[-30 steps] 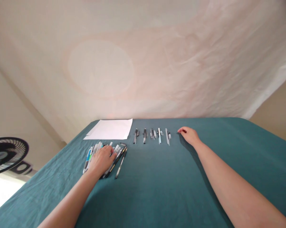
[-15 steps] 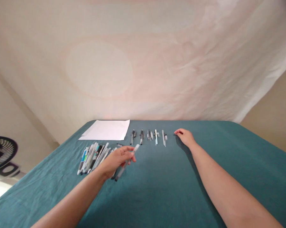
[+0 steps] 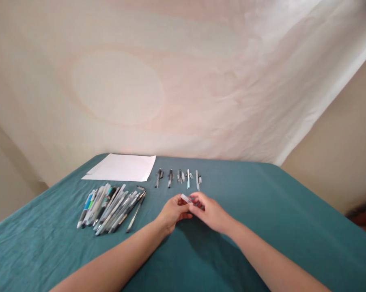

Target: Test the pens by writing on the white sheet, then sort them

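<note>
Between my two hands is a pen with a pale, translucent end (image 3: 186, 198); most of its length is hidden by the fingers. My left hand (image 3: 173, 211) is closed around it. From the other side my right hand (image 3: 209, 211) pinches it, thumb and fingers meeting the left fingertips. To the left lies a pile of pens (image 3: 113, 209), mostly clear and grey, some black and blue. A single pen (image 3: 136, 213) rests at the pile's right edge. Beyond my hands several pens (image 3: 170, 178) stand in a spaced row, some with small pieces like caps beside them.
White paper sheets (image 3: 119, 167) lie at the far left of the table. A teal cloth (image 3: 262, 227) covers the tabletop. Behind the far edge hangs a pale fabric sheet (image 3: 183, 81).
My left hand has carried the pen from beside the pile to the right. My right hand has come back from the row's right end and closed on the pen. The view has shifted right.
</note>
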The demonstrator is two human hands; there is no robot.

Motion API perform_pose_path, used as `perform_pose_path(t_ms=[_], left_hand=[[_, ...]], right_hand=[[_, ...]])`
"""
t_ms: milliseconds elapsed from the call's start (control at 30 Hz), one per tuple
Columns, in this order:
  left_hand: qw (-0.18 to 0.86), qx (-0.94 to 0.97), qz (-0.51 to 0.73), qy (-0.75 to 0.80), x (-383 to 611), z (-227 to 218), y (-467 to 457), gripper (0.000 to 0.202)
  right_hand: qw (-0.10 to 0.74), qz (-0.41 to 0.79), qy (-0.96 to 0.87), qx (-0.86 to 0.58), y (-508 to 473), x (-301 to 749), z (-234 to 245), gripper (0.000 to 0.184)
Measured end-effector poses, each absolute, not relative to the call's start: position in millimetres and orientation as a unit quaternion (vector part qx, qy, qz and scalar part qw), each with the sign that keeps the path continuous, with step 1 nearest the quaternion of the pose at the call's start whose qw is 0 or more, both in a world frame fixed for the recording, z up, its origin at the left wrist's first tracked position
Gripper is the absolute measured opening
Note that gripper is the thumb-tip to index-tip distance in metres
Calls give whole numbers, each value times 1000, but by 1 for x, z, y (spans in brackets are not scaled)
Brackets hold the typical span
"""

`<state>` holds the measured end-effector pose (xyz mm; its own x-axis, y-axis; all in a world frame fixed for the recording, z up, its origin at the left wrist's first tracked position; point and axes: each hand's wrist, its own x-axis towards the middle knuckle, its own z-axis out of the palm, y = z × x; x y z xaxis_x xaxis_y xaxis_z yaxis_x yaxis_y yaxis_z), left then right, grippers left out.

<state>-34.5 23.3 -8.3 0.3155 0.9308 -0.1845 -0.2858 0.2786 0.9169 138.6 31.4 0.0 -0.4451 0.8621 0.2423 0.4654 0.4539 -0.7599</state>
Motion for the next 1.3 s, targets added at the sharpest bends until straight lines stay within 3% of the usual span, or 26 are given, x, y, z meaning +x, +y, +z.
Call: perform_pose_path(t_ms=[167,333,533,1300], left_hand=[[607,529,419,420,-41,-13,22,34],[455,692,321,460,-52,-3,18,30],[261,810,252,461,-51,4,11,25],[217,824,220,474,-50,-4,13,30]], right_hand=[[292,228,-833,-411,12,133,-7,31],[229,138,-865,-425,16,146,-5,20],[192,63,-884,-422,9,135,-8,22],[175,68,-872,-452,4,136,-8,30]])
